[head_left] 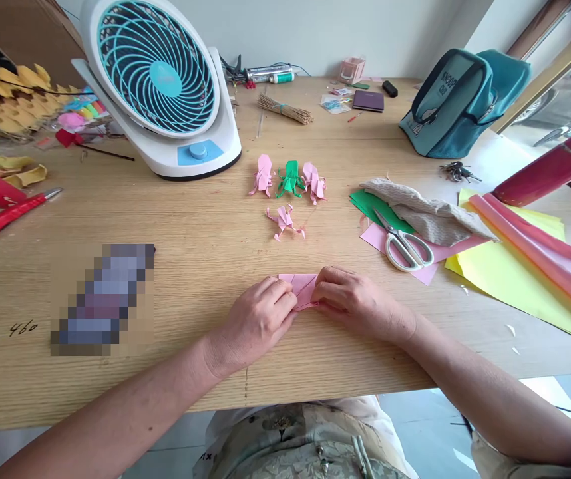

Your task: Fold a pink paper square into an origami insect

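A folded piece of pink paper [304,287] lies on the wooden table between my hands, with crease lines across it. My left hand [264,311] grips its left edge, fingers curled together. On its right edge my right hand [353,299] is closed in the same way, thumb side hidden. Just beyond stands a small pink origami figure [284,221] with thin folded legs. Behind it is a row of a pink origami figure [263,173], a green origami figure [291,177] and another pink one [314,179].
White-handled scissors [408,251] rest on pink and green sheets at right, beside a grey cloth [428,209] and yellow paper [515,286]. A blurred phone-like object [103,299] lies left. A fan [166,86] stands behind; a teal bag [460,103] and red bottle [555,166] are right.
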Motion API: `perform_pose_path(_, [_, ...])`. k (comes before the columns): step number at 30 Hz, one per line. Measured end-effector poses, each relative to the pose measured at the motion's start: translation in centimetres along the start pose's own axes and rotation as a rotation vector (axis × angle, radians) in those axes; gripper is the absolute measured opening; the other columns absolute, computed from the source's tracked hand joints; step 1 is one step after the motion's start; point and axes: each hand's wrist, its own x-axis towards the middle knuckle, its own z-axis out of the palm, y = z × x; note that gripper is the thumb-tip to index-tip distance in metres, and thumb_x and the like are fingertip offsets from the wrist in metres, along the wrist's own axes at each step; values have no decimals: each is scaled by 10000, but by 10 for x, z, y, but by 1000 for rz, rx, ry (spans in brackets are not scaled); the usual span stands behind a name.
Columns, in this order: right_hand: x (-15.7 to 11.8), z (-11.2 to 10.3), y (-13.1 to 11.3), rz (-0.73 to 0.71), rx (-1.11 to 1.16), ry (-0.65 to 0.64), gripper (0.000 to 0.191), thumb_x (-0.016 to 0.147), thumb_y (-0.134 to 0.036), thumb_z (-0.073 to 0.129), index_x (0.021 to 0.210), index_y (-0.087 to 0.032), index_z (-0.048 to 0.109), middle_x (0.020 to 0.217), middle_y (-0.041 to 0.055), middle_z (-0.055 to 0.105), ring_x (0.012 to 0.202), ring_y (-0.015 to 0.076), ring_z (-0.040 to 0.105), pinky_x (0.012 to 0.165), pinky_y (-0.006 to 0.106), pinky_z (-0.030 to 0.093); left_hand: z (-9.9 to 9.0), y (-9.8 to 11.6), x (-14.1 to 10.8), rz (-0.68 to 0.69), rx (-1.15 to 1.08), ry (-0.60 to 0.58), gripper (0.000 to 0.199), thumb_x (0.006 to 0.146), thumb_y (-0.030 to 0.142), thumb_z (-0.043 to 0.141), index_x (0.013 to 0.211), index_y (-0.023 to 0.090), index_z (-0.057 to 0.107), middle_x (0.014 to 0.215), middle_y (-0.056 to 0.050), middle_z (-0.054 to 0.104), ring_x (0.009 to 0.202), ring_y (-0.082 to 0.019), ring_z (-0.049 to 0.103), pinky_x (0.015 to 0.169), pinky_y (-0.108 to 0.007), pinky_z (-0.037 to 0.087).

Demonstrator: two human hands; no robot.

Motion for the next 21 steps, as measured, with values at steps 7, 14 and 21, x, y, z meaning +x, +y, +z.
perform_pose_path(7, [0,-3,0,66,73,-9,146,964,-146,518,916,-167,655,910,75,595,815,165,567,738,284,464,-2,-2,-5,-96,-119,-22,103,932,138,563,839,163,599,872,-55,582,853,-191,548,746,-316,486])
perform_pose_path(14, [-1,-2,4,84,111,-10,112,936,-117,548,924,-161,651,922,63,586,790,152,563,728,277,458,-5,-2,-5,-186,-186,-77,144,947,112,514,825,167,568,864,-38,573,815,-171,561,707,-290,472])
perform_pose_path(21, [-1,5,7,85,99,13,107,912,-109,567,899,-174,652,869,41,597,751,144,558,707,268,435,1,6,1,-178,-61,-42,131,895,275,647,895,169,569,916,-62,598,839,-208,576,731,-339,497])
